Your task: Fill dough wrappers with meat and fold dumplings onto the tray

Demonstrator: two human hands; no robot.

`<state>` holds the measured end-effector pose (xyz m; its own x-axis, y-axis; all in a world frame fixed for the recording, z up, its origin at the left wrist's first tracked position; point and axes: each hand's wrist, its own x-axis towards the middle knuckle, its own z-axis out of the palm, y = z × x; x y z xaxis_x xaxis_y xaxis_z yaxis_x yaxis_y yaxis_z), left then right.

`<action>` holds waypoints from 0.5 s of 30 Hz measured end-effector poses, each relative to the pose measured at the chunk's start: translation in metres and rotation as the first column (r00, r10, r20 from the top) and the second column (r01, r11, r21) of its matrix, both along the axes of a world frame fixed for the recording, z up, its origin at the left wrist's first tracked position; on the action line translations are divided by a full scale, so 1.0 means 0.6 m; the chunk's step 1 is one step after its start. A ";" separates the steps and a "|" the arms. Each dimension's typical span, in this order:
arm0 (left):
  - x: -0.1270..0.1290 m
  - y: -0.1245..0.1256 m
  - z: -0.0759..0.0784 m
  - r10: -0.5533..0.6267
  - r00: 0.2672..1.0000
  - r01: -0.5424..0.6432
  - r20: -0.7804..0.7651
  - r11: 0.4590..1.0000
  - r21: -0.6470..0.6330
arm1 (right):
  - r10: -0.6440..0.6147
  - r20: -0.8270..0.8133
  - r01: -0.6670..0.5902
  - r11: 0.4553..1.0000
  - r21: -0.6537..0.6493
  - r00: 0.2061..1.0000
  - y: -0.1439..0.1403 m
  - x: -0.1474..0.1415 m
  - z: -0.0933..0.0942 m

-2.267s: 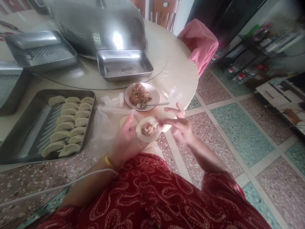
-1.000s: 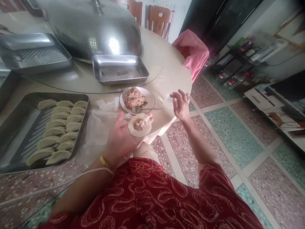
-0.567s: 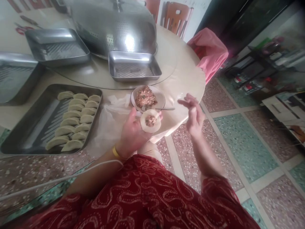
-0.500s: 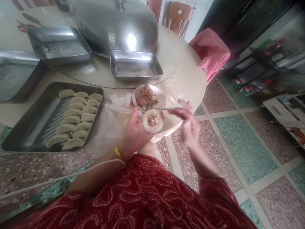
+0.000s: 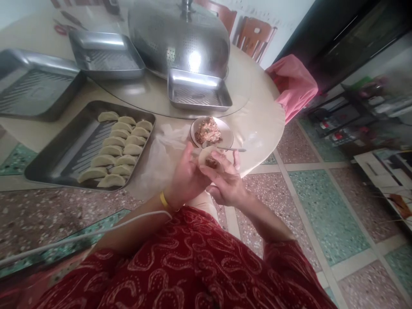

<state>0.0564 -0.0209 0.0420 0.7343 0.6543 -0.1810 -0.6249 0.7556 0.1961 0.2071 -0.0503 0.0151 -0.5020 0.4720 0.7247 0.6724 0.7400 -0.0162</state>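
Note:
A round dumpling wrapper (image 5: 206, 157) with a lump of meat filling (image 5: 211, 162) on it rests in my left hand (image 5: 186, 176), whose fingers are partly hidden beneath it. From the right, my right hand (image 5: 227, 178) grips the wrapper's near edge, thumb and fingers over the filling. Just beyond both hands is a white plate (image 5: 228, 134) heaped with minced filling (image 5: 208, 131). A spoon (image 5: 230, 149) lies across the plate's near rim, its handle pointing right.
Left of my hands, a metal tray (image 5: 61, 159) holds rows of folded dumplings (image 5: 112, 150). Crumpled translucent sheeting (image 5: 157, 150) lies between tray and plate. Several metal pans, one a small pan (image 5: 199, 92), stand farther back near a large domed lid (image 5: 180, 38). A white cable (image 5: 96, 234) crosses my left forearm.
My right hand has let go of the spoon, which now rests on the plate, and has come left onto the filled wrapper. The camera view has shifted leftward.

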 end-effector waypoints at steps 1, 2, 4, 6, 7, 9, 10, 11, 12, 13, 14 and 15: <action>-0.002 0.001 0.002 0.007 1.000 -0.007 0.001 1.000 -0.007 | 0.012 0.016 -0.012 1.000 0.008 1.000 -0.005 0.003 -0.002; -0.004 0.002 0.003 0.010 1.000 -0.010 0.001 1.000 -0.013 | 0.025 0.032 -0.025 1.000 0.009 0.999 -0.009 0.008 -0.005; -0.007 0.004 0.006 0.014 1.000 -0.014 -0.001 1.000 -0.019 | 0.052 0.044 -0.053 0.998 0.015 0.998 -0.018 0.019 -0.010; -0.008 0.004 0.007 0.023 1.000 -0.024 -0.008 1.000 -0.018 | 0.060 0.024 -0.060 0.998 0.020 0.998 -0.023 0.028 -0.015; -0.008 0.004 0.007 0.025 1.000 -0.026 -0.011 1.000 -0.016 | 0.054 0.010 -0.054 0.998 0.021 0.999 -0.025 0.031 -0.018; -0.005 0.003 0.008 0.017 1.000 -0.017 -0.018 1.000 -0.011 | 0.038 -0.005 -0.038 0.999 0.007 0.999 -0.024 0.032 -0.023; -0.004 0.002 0.008 0.009 1.000 -0.009 -0.022 1.000 -0.007 | 0.031 -0.001 -0.031 0.999 -0.008 1.000 -0.024 0.032 -0.025; -0.002 0.000 0.010 0.001 1.000 -0.001 -0.027 1.000 -0.003 | 0.029 0.008 -0.028 0.999 -0.022 1.000 -0.023 0.032 -0.027; -0.002 0.000 0.011 -0.006 0.999 0.006 -0.032 1.000 0.000 | 0.029 0.021 -0.028 0.999 -0.030 0.999 -0.023 0.033 -0.030; -0.001 -0.001 0.013 -0.011 0.999 0.011 -0.037 1.000 0.002 | 0.032 0.035 -0.031 0.999 -0.033 0.999 -0.025 0.036 -0.033; -0.001 -0.001 0.015 -0.013 0.999 0.013 -0.043 1.000 0.002 | 0.035 0.048 -0.034 0.999 -0.030 0.998 -0.027 0.041 -0.037; -0.002 -0.001 0.017 -0.008 0.999 0.009 -0.052 1.000 0.001 | 0.040 0.057 -0.039 0.999 -0.024 0.998 -0.031 0.047 -0.042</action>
<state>0.0552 -0.0218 0.0523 0.7295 0.6484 -0.2177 -0.6075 0.7605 0.2291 0.2353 -0.0688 -0.0099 -0.5610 0.4668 0.6837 0.6428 0.7660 0.0044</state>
